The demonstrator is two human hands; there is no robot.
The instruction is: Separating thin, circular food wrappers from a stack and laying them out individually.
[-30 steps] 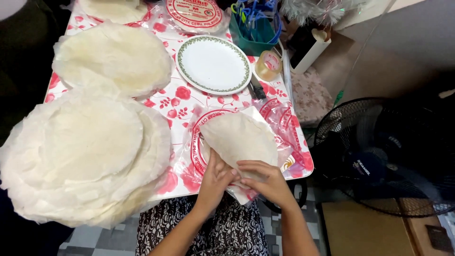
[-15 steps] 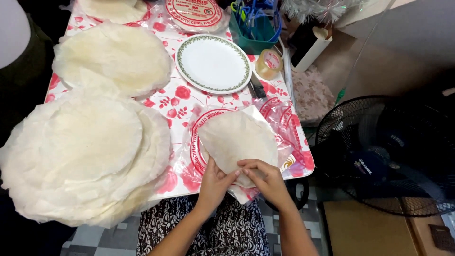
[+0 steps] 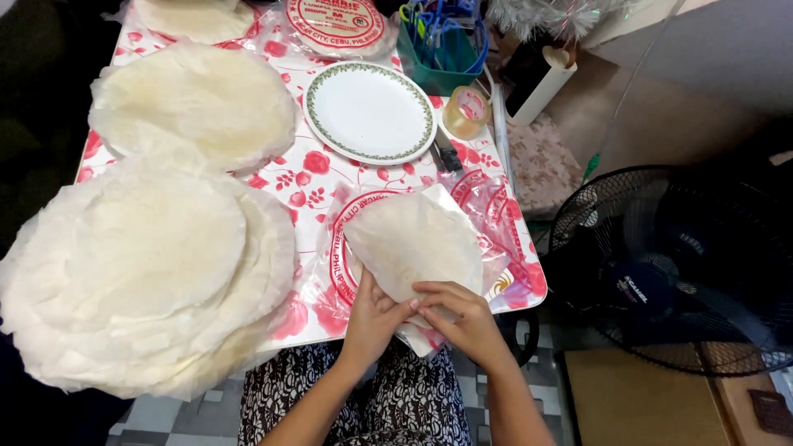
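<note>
The near edge of the folded wrapper (image 3: pixel 413 244) is covered by both hands, so the fold beneath the fingers cannot be made out. The left hand (image 3: pixel 373 318) is laid against the wrapper's near-left edge with its fingers pressed flat on it; the right hand (image 3: pixel 462 318) is pinched closed on the near edge. The wrapper is set on a clear plastic bag (image 3: pixel 496 215) with red print, at the near right of the floral tablecloth (image 3: pixel 310 177). A large stack of round wrappers (image 3: pixel 140 264) is cut off at the left edge, and a second stack (image 3: pixel 194 103) lies farther away. A white plate (image 3: pixel 370 111) with a green rim stands bare. Pens and scissors are held in a teal holder (image 3: pixel 438 49), partly cut off at the top. A tape roll (image 3: pixel 467 111) sits beside it. A black fan (image 3: pixel 677 264) is seen at the right.
</note>
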